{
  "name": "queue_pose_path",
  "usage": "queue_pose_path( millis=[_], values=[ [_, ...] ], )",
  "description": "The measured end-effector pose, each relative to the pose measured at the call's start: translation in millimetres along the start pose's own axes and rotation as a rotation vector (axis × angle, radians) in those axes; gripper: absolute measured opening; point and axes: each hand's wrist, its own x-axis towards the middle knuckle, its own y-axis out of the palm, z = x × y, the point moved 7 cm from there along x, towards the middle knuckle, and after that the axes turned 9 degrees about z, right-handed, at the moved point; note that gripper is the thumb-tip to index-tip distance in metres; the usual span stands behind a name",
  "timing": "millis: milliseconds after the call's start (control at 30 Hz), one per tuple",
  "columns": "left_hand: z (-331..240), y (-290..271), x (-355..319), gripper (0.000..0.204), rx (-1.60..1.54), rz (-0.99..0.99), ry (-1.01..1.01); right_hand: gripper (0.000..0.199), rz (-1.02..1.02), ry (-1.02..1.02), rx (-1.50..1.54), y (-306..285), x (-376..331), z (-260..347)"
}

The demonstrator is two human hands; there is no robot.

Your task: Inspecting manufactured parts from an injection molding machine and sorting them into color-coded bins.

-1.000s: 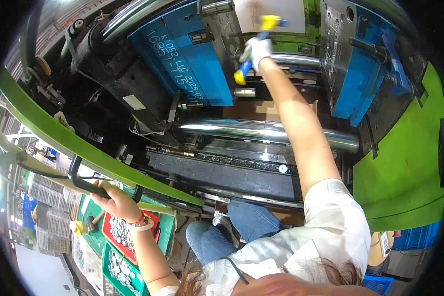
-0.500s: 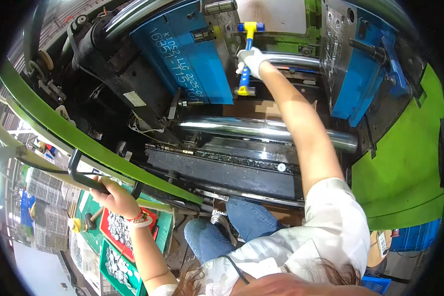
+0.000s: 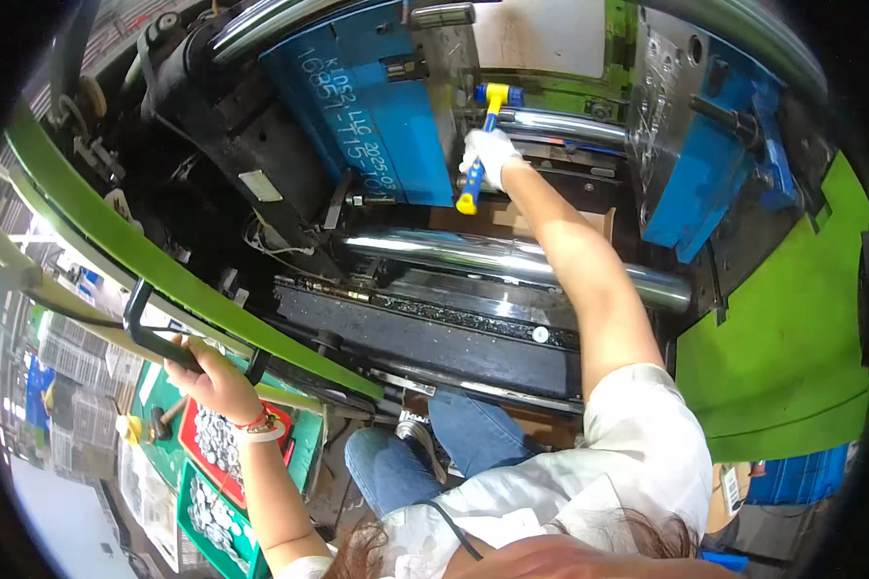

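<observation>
Mallet (image 3: 483, 145) swung upright; right hand (image 3: 488, 154) beside blue mould (image 3: 377, 106).

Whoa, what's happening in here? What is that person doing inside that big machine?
A person is leaning into a large green machine that stands open. Their gloved right hand holds a hammer with a yellow and blue handle up between two blue metal blocks, above a shiny steel bar. Their bare left hand grips a black handle on the machine's green door. Below it sit red and green trays of small pale parts.
</observation>
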Motion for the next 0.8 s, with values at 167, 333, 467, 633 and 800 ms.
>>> queue_pose_path(
  millis=[167,333,467,633,800],
  values=[
    [11.5,3.0,-5.8,0.021,-0.237,0.061,-0.2,0.013,-0.005,-0.175,-0.009,-58.3,-17.6,40.5],
    [6.2,4.0,-3.5,0.021,-0.177,0.029,-0.151,0.013,-0.589,-0.596,0.269,-72.6,-15.5,62.6],
    [-0.9,4.1,0.1,0.021,-0.162,0.009,-0.084,0.017,0.2,-0.127,-0.012,-0.5,10.8,21.3],
    [1.9,7.3,-3.7,0.02,-0.301,0.053,-0.182,0.01,-0.121,-0.231,0.187,-66.4,-6.6,59.8],
    [0.8,5.9,-2.4,0.021,-0.195,-0.008,-0.148,0.01,-0.438,-0.439,0.212,-60.3,-11.9,58.0]
  ],
)
